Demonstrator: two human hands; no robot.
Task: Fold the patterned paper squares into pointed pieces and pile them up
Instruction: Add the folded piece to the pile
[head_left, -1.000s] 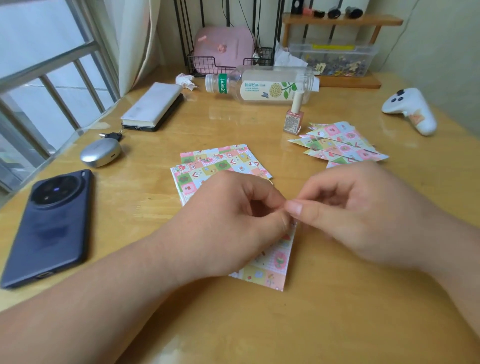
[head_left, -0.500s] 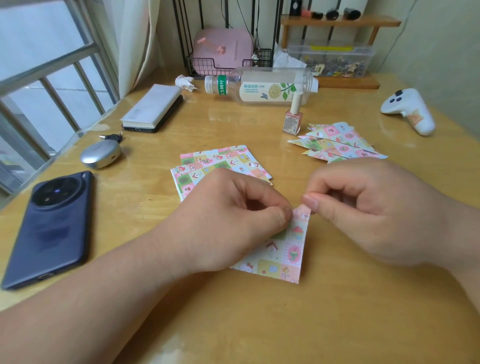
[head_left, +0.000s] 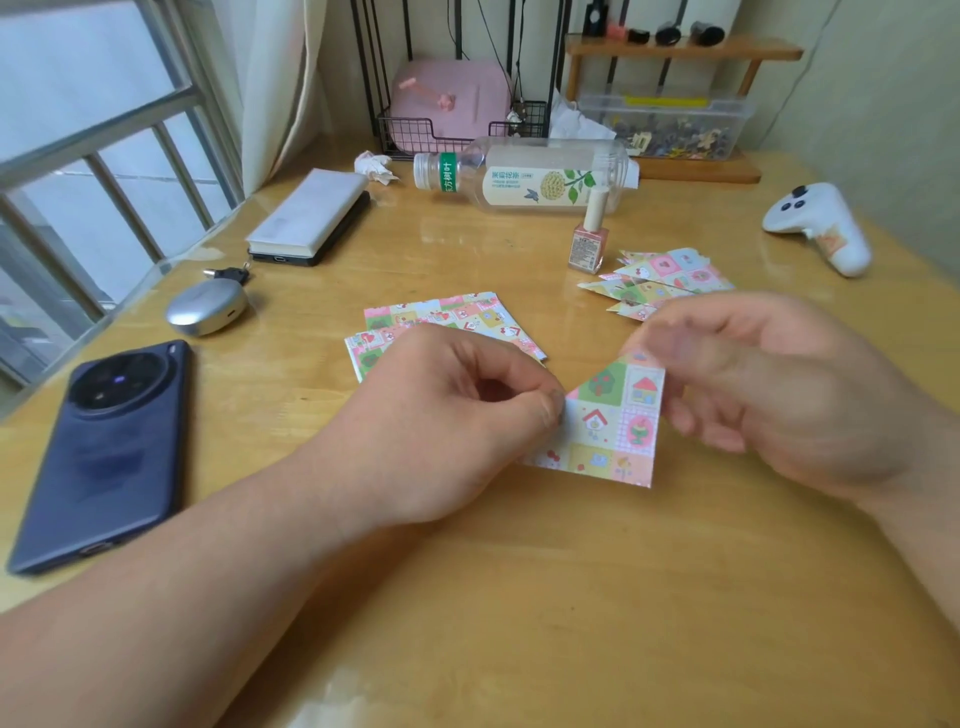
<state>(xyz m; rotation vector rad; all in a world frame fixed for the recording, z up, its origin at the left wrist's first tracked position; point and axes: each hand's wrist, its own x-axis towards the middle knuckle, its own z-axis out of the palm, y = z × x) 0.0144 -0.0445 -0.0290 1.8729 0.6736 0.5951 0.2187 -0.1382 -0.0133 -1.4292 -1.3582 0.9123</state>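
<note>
Nearest to us, low in the frame, two bare forearms reach in over the wooden counter (head_left: 519, 613). At centre the left hand (head_left: 447, 415) has its fingers curled, thumb and forefinger clamped on the left edge of a partly folded patterned paper (head_left: 618, 426), which comes to a point at its top and lies with its lower edge on the counter. The right hand (head_left: 779, 395) is blurred just right of the paper, fingers loosely bent at its upper corner; we cannot tell whether they grip it.

Just behind the left hand we see a stack of flat patterned squares (head_left: 447, 317). Behind the right hand lies the pile of pointed pieces (head_left: 670, 275), with a pink nail polish bottle (head_left: 589, 244) upright beside it.

At left lie a dark phone (head_left: 109, 447) and, further back, a silver earbud case (head_left: 208, 312). Further still we find a white book (head_left: 311, 213) on a dark flat device, a clear drink bottle (head_left: 524, 176) on its side, and a white game controller (head_left: 815, 228) at the right edge.
</note>
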